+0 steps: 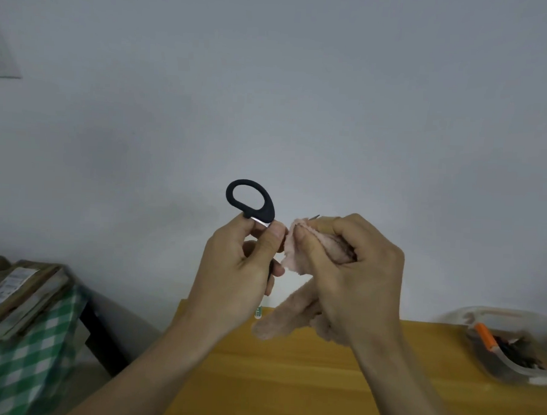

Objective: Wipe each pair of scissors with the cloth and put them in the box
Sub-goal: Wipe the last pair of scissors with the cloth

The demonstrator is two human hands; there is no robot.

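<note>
A pair of black-handled scissors [253,200] is held up in front of the wall. My left hand [238,268] grips it just below the upper handle loop, thumb on the metal. My right hand [351,273] holds a pale pink cloth [295,249] wrapped round the blades, whose tip pokes out above my fingers. The loose end of the cloth hangs down toward the wooden table [289,380]. At the right edge stands a clear plastic box [509,368], blurred, with dark scissors and an orange handle inside.
A stack of cardboard and papers [14,293] lies on a green checked cloth [24,369] at the left. A small green and white item [258,311] stands at the table's far edge behind my hands. A grey wall fills the background.
</note>
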